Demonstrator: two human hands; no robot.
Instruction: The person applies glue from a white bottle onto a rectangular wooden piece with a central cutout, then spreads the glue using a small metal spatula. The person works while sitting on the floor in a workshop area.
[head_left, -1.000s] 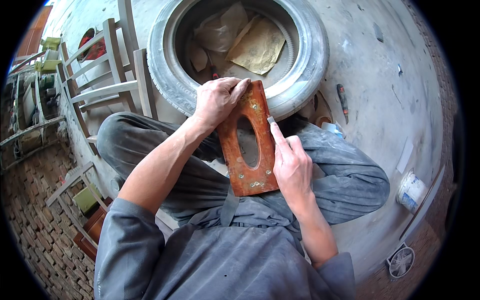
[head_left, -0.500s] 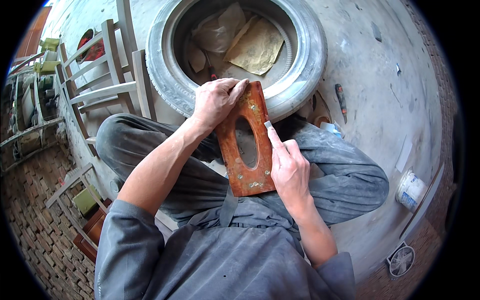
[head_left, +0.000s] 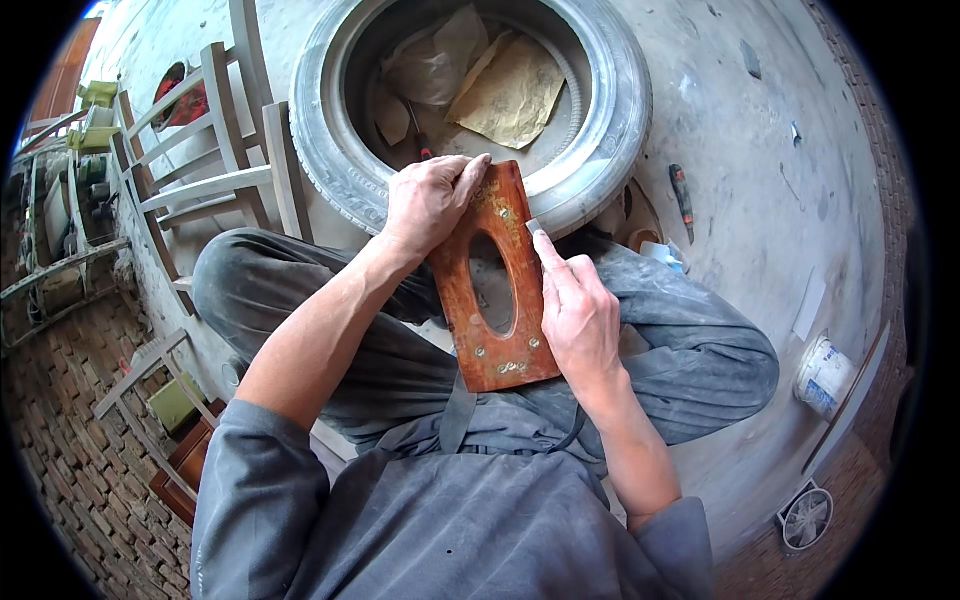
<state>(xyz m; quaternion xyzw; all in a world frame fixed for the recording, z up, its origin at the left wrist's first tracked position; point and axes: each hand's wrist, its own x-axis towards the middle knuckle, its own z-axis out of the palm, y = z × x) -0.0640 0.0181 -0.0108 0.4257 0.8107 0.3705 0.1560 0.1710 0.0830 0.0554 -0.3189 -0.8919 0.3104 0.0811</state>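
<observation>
Here's the wooden board (head_left: 455,290), slanting between my legs, its upper end up against the near edge of the tyre (head_left: 622,110) and its lower end down by my lap. My left hand (head_left: 432,200) is curled over the upper left corner, fingers bent down, gripping it firmly. My right hand (head_left: 582,320) is closed around a small grey-tipped tool (head_left: 533,226), forefinger stretched along it, the tip at the board's right edge; how much of it sits inside my palm I can't tell.

I'd judge this board stiff, with some weight but manageable, hardly fragile. The weak spots, I reckon, are the narrow strips flanking the oval hole (head_left: 493,285), so no squeezing there. The worn reddish face could turn slick under dusty fingers. Best hold: the solid upper end, where my left hand is, with the broad lower end as a second grip.
</observation>
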